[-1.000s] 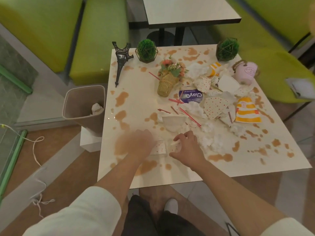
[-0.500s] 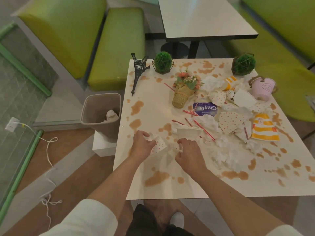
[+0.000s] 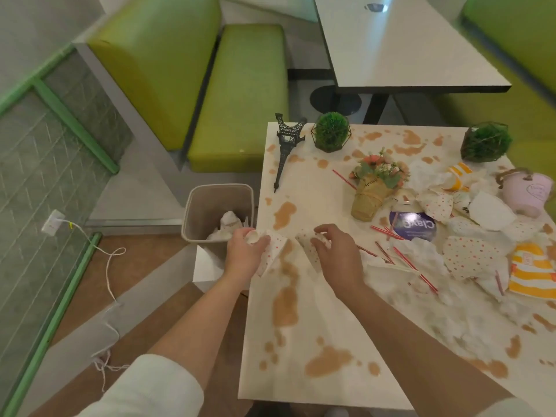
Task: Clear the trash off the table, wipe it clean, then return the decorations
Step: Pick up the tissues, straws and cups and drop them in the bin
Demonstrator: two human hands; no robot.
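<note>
At the far left, beside the table edge, a beige bin is seen with a few crumpled papers already inside, so a small part of the clearing can be judged done. Just right of it, at the table's left edge, a crumpled polka-dot paper cup is gripped by the left hand, whose fingers are curled round it; it is held close to the bin's rim and is probably meant to be dropped there. A second dotted scrap is pinched by the right hand, its fingers bent over the paper just above the table. Brown spill marks are spread across the whole top, and no cloth is seen, so the wiping is judged not begun. Farther right, most of the trash is still heaped: red straws, wads of tissue, more dotted cups, a purple lid and yellow-striped cups. The decorations have not been set aside: a toppled tower model, two green plant balls, a fallen bouquet and a pink pot lie among the mess.
</note>
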